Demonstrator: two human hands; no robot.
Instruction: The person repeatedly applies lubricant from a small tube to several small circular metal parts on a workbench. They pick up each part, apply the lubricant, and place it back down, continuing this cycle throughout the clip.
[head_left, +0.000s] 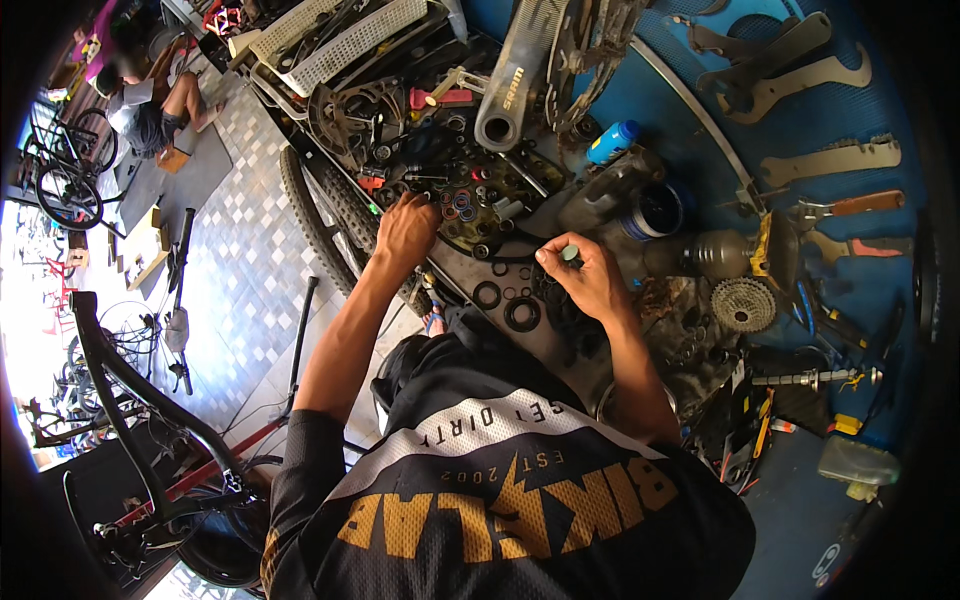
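Note:
My left hand (408, 232) is over the near left edge of the cluttered bench, fingers curled down among small parts. Whatever it may pinch is hidden. Just right of its fingertips lie several small coloured rings (460, 205), some orange and some blue. My right hand (590, 285) is closed around a small thing with a round grey-green end (570, 254); the rest of it is inside the fingers. Between the two hands, black rubber-like rings (521, 314) of different sizes lie on the bench. A dark cylindrical part (483, 251) rests close by.
A crank arm (515, 80), a blue bottle (613, 142) and a blue-rimmed tub (657, 210) stand beyond my hands. A bicycle cassette (743, 304) is at right, below wrenches on a blue wall (800, 85). Tyres (318, 215) lean at the bench's left. A person (150, 105) sits far left.

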